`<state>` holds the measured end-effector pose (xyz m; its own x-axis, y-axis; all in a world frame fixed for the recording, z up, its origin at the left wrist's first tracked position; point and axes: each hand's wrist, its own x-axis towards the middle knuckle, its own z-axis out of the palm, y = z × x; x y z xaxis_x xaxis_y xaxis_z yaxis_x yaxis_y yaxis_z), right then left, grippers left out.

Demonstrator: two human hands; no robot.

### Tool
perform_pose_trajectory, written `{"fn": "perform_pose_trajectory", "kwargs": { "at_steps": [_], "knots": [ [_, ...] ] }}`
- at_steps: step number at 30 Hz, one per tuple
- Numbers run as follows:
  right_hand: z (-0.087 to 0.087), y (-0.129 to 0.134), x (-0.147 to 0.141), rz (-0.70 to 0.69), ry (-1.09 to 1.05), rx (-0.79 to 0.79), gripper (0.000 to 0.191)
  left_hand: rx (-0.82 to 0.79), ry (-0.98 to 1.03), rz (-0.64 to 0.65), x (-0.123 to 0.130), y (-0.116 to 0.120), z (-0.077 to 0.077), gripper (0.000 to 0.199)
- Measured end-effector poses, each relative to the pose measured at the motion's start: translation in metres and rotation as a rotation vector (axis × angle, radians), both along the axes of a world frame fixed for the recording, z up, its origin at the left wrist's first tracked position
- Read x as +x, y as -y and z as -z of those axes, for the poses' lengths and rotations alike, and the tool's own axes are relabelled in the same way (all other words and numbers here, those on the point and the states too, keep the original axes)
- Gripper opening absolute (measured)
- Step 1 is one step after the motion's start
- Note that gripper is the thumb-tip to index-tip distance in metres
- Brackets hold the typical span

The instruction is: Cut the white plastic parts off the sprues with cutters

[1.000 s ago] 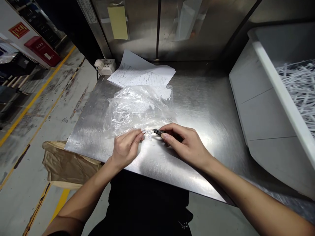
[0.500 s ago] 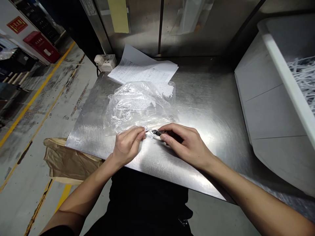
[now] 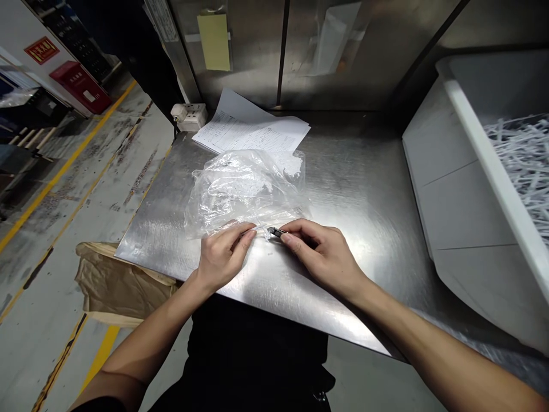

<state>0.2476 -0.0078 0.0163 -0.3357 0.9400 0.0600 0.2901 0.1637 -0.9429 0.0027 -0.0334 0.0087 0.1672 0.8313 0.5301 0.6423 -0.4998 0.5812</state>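
Observation:
My left hand (image 3: 225, 252) pinches a small white plastic piece (image 3: 262, 228) with thin branches between thumb and forefinger. Facing it, my right hand (image 3: 323, 252) is closed around a nail clipper (image 3: 275, 232), dark and shiny, whose jaws are at the white piece. Whether the jaws bite into it I cannot make out. A tiny white bit (image 3: 270, 253) lies on the metal tabletop just below. Right behind both hands rests a clear plastic bag (image 3: 240, 186) with many small white pieces in it.
Printed sheets (image 3: 253, 126) lie behind the bag, beside a white power socket (image 3: 191, 117). A large grey bin (image 3: 463, 189) full of white plastic strips stands at the right. Below the table's left edge is an open brown bag (image 3: 124, 280). A metal wall closes the back.
The view has tilted up a little. My left hand has shifted its hold on the white piece, its fingers now straighter. The clipper stays in my right hand.

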Motion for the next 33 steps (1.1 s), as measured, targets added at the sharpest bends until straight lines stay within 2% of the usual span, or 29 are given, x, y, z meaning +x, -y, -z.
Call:
{"fn": "perform_pose_trajectory", "kwargs": {
  "at_steps": [7, 12, 23, 33],
  "knots": [
    [0.002, -0.003, 0.001, 0.024, -0.058, -0.062, 0.024, -0.019, 0.007, 0.011, 0.0, 0.0, 0.0, 0.013],
    [-0.003, 0.001, 0.002, -0.016, -0.104, -0.034, 0.022, -0.009, 0.02, 0.008, -0.001, 0.0, 0.0, 0.011],
    [-0.006, 0.005, 0.003, -0.09, -0.053, -0.026, 0.022, 0.022, -0.021, -0.001, -0.001, 0.001, -0.001, 0.012],
    [-0.01, 0.006, 0.0, -0.051, -0.047, -0.026, 0.02, 0.079, -0.084, 0.0, 0.002, 0.001, -0.001, 0.012]
  ]
}}
